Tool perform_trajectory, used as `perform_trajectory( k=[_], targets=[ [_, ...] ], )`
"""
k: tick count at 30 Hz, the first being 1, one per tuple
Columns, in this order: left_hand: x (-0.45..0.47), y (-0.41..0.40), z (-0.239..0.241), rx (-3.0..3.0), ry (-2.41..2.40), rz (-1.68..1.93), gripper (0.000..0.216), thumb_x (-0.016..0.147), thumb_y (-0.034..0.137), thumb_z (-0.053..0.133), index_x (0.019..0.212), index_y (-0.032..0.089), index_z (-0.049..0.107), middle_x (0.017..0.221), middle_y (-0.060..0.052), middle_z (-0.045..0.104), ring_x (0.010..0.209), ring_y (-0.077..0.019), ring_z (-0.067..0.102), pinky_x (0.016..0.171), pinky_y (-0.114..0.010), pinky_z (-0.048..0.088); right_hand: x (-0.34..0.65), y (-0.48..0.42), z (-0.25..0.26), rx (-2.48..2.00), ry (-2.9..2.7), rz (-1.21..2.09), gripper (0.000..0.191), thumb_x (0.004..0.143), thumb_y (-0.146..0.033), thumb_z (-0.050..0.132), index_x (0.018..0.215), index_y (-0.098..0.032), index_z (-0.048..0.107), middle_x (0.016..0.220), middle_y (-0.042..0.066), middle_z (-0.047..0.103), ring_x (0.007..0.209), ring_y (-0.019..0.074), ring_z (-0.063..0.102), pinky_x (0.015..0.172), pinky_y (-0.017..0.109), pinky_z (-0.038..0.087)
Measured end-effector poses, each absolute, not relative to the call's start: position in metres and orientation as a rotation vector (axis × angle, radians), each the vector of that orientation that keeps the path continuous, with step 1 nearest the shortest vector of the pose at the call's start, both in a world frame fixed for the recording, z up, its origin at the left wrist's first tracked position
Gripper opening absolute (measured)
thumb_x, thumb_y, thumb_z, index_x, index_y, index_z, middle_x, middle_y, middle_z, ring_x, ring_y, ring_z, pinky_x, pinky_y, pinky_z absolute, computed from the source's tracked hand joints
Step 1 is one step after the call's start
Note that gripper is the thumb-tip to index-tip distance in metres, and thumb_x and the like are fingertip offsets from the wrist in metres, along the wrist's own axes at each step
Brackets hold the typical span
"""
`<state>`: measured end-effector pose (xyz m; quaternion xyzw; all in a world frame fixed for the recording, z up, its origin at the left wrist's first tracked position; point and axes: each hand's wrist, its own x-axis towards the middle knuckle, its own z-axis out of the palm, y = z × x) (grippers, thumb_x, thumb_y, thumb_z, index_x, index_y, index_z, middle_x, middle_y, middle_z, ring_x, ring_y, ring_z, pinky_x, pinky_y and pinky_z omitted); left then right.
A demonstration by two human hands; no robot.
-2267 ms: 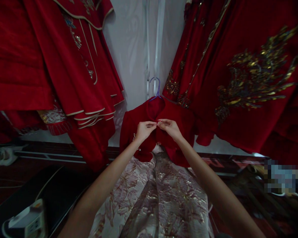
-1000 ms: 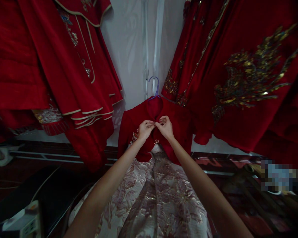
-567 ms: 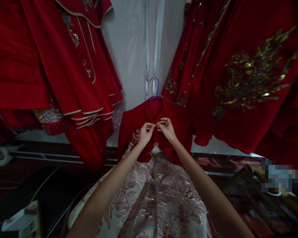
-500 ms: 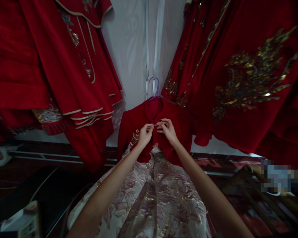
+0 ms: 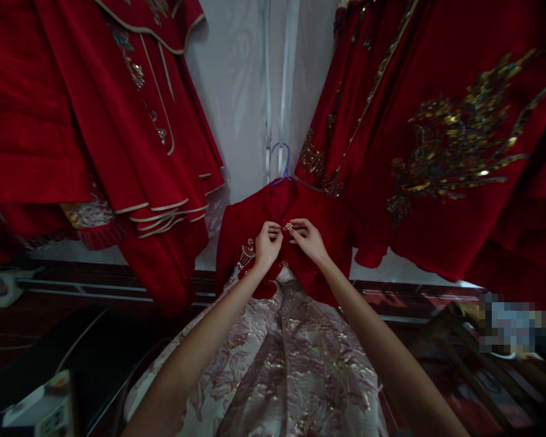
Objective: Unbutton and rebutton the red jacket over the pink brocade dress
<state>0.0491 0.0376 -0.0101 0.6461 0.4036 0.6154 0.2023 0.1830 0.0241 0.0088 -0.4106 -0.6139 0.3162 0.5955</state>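
A short red jacket point(image 5: 241, 221) hangs on a purple hanger point(image 5: 286, 165), over a shiny pale dress point(image 5: 300, 358) with a floral pattern. At the upper front closing, the fingers of my right hand point(image 5: 310, 241) pinch a pearl-beaded button point(image 5: 289, 226). Close beside it, my left hand point(image 5: 268, 246) has its fingers closed on the opposite front edge of the jacket. My fingertips hide whether the two sides are joined there. Lower on the front sits a second beaded fastening point(image 5: 284, 264). Beads and tassels decorate the jacket's chest point(image 5: 247, 252) on the left.
Red garments with gold trim point(image 5: 131, 133) hang at left, and a red garment with gold sequins point(image 5: 464, 133) hangs at right. A power strip point(image 5: 50, 406) lies on a black surface point(image 5: 95, 346) at lower left. A wooden stool or rack point(image 5: 468, 352) stands at lower right.
My fingers have shifted slightly at the closing, and the beaded button now shows more clearly between my right fingertips. Both hands stay at the same place on the jacket.
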Motion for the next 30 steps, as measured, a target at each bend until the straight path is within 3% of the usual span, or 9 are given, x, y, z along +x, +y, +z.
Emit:
perform_trajectory(
  k=[5, 10, 18, 23, 30],
  targets=[
    [0.043, 0.028, 0.000, 2.416, 1.332, 1.527, 0.025, 0.083, 0.015, 0.050, 0.106, 0.023, 0.056, 0.095, -0.005, 0.055, 0.080, -0.0140, 0.057, 0.065, -0.024, 0.047, 0.187, 0.027, 0.008, -0.950, -1.481, 0.535, 0.030, 0.066, -0.040, 0.070, 0.081, -0.020, 0.053, 0.083, 0.001, 0.060, 0.071, 0.0131, 0.061, 0.066, 0.028, 0.054],
    [0.036, 0.027, 0.008, 2.776, 1.491, 1.307, 0.019, 0.087, 0.021, 0.045, 0.102, 0.023, 0.057, 0.094, -0.006, 0.049, 0.089, -0.0180, 0.051, 0.059, -0.023, 0.045, 0.197, 0.024, 0.011, -0.931, -1.429, 0.599, 0.035, 0.062, -0.043, 0.074, 0.080, -0.019, 0.056, 0.079, 0.003, 0.063, 0.070, 0.0140, 0.062, 0.068, 0.028, 0.052],
    [0.028, 0.024, 0.009, 2.755, 1.455, 1.347, 0.017, 0.089, 0.027, 0.045, 0.102, 0.023, 0.055, 0.102, -0.007, 0.049, 0.095, -0.0182, 0.049, 0.061, -0.023, 0.046, 0.199, 0.021, 0.014, -0.920, -1.404, 0.734, 0.036, 0.064, -0.043, 0.074, 0.086, -0.017, 0.062, 0.081, 0.006, 0.068, 0.074, 0.0162, 0.064, 0.071, 0.031, 0.055],
    [0.031, 0.032, 0.015, 2.739, 1.296, 1.393, 0.017, 0.085, 0.019, 0.049, 0.099, 0.024, 0.059, 0.096, -0.008, 0.050, 0.096, -0.0205, 0.048, 0.063, -0.023, 0.045, 0.197, 0.020, 0.012, -0.918, -1.342, 0.747, 0.036, 0.066, -0.045, 0.072, 0.087, -0.018, 0.061, 0.085, 0.006, 0.068, 0.075, 0.0166, 0.066, 0.073, 0.033, 0.056],
    [0.029, 0.020, 0.018, 2.430, 1.238, 1.623, 0.020, 0.086, 0.032, 0.050, 0.100, 0.022, 0.061, 0.099, -0.007, 0.056, 0.091, -0.0161, 0.055, 0.071, -0.022, 0.046, 0.196, 0.014, 0.018, -0.908, -1.452, 0.620, 0.030, 0.071, -0.043, 0.068, 0.087, -0.018, 0.063, 0.088, 0.006, 0.068, 0.078, 0.0173, 0.066, 0.076, 0.034, 0.055]
  ],
)
